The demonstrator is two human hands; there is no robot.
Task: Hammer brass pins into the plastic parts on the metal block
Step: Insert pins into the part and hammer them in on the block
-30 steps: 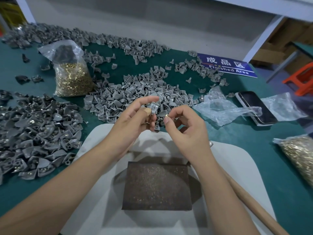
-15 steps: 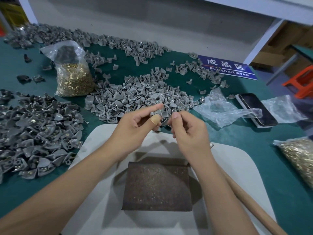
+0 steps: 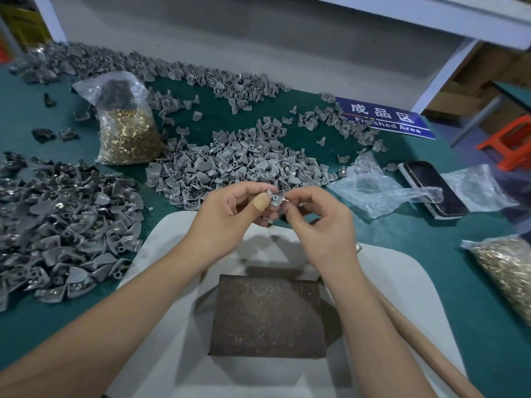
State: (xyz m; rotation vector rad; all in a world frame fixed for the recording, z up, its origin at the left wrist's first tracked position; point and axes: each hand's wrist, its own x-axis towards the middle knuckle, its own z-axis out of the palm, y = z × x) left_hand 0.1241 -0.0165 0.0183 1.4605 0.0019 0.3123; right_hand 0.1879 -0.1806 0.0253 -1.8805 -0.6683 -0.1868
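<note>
The left hand (image 3: 227, 216) pinches a grey plastic part (image 3: 275, 198) above the far edge of the metal block (image 3: 267, 314). The right hand (image 3: 321, 225) holds a brass pin (image 3: 286, 199) with its fingertips, touching the part's hole. A wooden handle (image 3: 416, 337) lies just right of the block.

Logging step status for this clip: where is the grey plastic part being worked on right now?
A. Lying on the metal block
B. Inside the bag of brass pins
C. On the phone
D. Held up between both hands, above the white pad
D: the left hand holds the plastic part while the right hand pinches a brass pin at it; the metal block is bare.
</note>
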